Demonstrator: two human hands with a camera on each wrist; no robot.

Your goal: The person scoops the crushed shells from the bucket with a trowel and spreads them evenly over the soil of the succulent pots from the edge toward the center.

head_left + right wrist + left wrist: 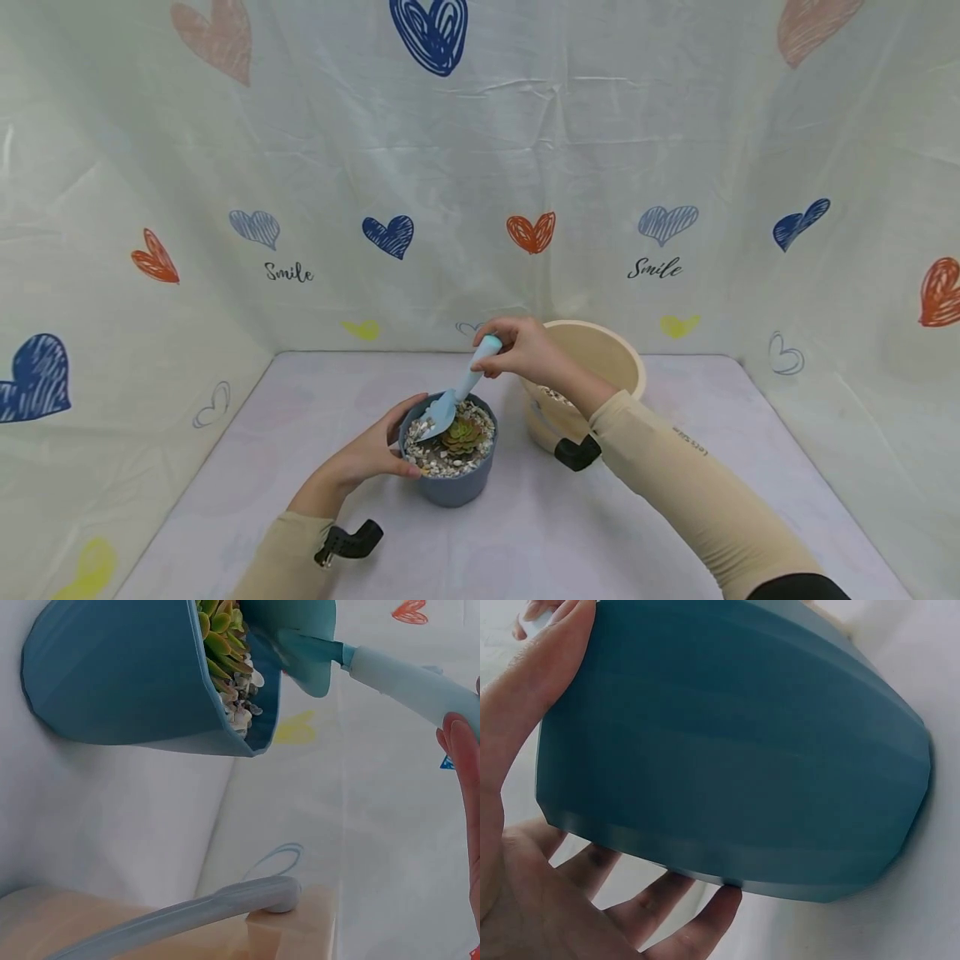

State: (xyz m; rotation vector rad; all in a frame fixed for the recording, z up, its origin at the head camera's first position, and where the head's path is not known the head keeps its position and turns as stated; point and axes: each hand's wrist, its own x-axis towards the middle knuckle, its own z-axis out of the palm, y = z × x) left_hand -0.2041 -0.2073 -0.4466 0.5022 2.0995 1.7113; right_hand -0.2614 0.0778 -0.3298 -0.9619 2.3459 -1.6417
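Note:
A blue-grey flower pot (453, 490) stands on the table, holding a green succulent (462, 435) among pale pebbles (450, 467). My left hand (371, 450) grips the pot from the left; in the left wrist view the thumb lies at the rim and the fingers spread along the pot wall (727, 765). My right hand (528, 352) pinches the handle of a light blue trowel (476, 371) between thumb and fingers. The trowel slants down, its blade (438, 414) over the pebbles left of the succulent. In the right wrist view the trowel handle (405, 682) crosses beyond the pot rim.
Behind my right forearm stands a beige bucket (636, 379) with some pebbles inside; its grey handle (180, 919) shows in the right wrist view. A pale cloth covers the table (300, 392). White curtains (465, 150) with printed hearts enclose the back and sides.

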